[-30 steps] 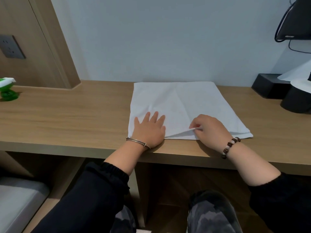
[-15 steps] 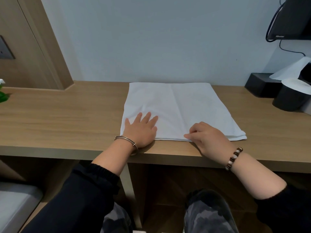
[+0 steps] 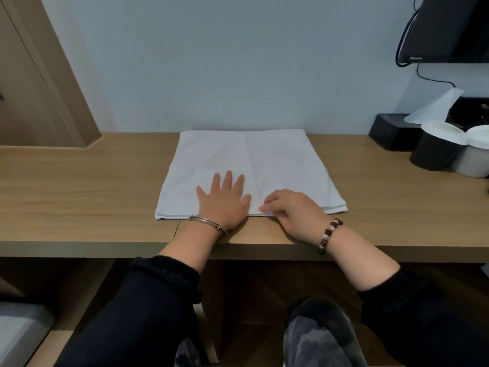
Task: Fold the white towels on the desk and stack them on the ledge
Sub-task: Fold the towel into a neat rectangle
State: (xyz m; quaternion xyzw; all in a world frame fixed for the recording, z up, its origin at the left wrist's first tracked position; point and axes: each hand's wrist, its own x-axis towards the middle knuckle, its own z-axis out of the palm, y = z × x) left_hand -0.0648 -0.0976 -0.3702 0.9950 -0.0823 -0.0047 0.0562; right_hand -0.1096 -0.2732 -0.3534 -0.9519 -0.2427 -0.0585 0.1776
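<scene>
Pressing towel (image 3: 277, 165) w/ L hand (image 3: 225, 205), R hand (image 3: 293, 213) pinching edge

The towel (image 3: 277, 160) lies on the desk (image 3: 79, 194) (cups (image 3: 434, 154) at right).

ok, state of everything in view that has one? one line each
White cloth towel: folded, flat on wooden desk.
Left hand: flat, pressing towel.
Right hand: fingers curled, pinching towel's near edge.
Black tissue box: white tissue sticking out.

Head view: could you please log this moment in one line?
towel flat on desk | left hand presses it | right hand pinches near edge
</scene>
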